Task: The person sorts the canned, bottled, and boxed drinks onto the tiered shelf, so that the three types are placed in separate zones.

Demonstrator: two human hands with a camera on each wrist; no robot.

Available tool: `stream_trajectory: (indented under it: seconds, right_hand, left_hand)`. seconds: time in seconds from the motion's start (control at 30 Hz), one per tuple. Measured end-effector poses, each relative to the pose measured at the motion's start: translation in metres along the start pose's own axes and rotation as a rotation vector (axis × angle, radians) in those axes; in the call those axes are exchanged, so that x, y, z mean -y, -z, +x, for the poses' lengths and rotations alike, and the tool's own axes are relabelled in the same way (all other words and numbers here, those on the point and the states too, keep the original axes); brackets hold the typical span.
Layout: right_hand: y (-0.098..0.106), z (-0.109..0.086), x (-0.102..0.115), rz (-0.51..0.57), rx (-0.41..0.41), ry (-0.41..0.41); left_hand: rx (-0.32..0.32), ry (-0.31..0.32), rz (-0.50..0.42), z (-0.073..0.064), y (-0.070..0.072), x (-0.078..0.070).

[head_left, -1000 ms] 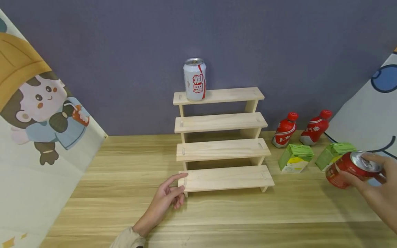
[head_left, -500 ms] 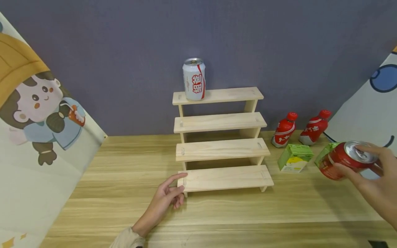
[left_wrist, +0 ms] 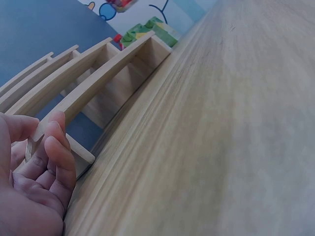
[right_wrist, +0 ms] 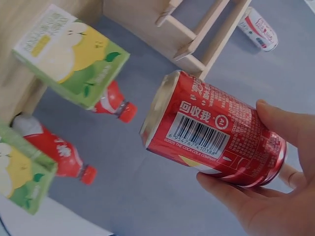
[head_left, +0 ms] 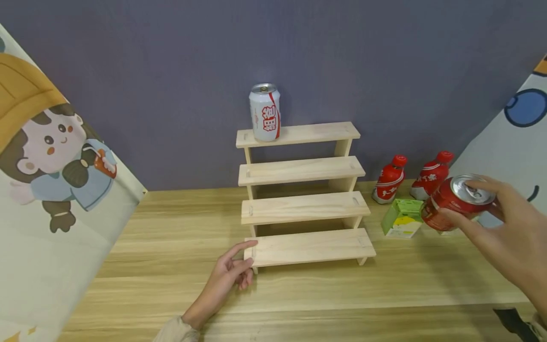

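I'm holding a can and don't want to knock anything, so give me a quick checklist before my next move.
1. Right hand gripping the red can: ok, thumb and fingers around it.
2. Red can held upright: not ok, it is tilted.
3. Red can apart from the green cartons: ok, gaps show in the right wrist view.
4. Left hand on the lowest shelf: ok, holding its left end.
5. White can upright on the top shelf: ok.
6. Red can unopened: cannot tell, the hand partly hides its top.
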State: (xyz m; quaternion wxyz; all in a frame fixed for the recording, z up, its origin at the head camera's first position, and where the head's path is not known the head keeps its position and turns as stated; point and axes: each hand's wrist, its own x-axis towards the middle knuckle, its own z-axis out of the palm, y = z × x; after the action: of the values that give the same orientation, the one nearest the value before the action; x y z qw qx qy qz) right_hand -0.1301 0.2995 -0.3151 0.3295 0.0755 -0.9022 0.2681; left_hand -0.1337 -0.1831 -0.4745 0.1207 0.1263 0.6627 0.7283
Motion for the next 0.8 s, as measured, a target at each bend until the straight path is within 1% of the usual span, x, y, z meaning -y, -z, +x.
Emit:
stream_trajectory:
  seconds: [0.07, 0.17, 0.3, 0.4, 0.63, 0.8]
  right_hand:
    - [0.000, 0.006, 0.005, 0.003, -0.001, 0.012]
    - [0.001, 0.013, 0.013, -0.020, -0.003, 0.041]
    - [0.001, 0.024, 0.024, -0.014, -0.030, 0.141]
    - [0.003, 0.032, 0.031, 0.012, -0.045, 0.214]
    - [0.002, 0.048, 0.044, 0.053, -0.061, 0.262]
    - [-0.005, 0.065, 0.052, 0.088, -0.084, 0.335]
  left_hand:
    - [0.001, -0.003, 0.000, 0.000, 0.000, 0.000]
    - [0.002, -0.011, 0.004, 0.000, 0.000, 0.001]
    - [0.003, -0.018, 0.004, -0.001, 0.001, 0.002]
    - [0.008, -0.023, 0.000, 0.000, -0.001, 0.002]
    - [0.036, -0.041, -0.005, 0.003, -0.002, 0.002]
    - [0.031, -0.038, -0.004, 0.001, 0.001, 0.001]
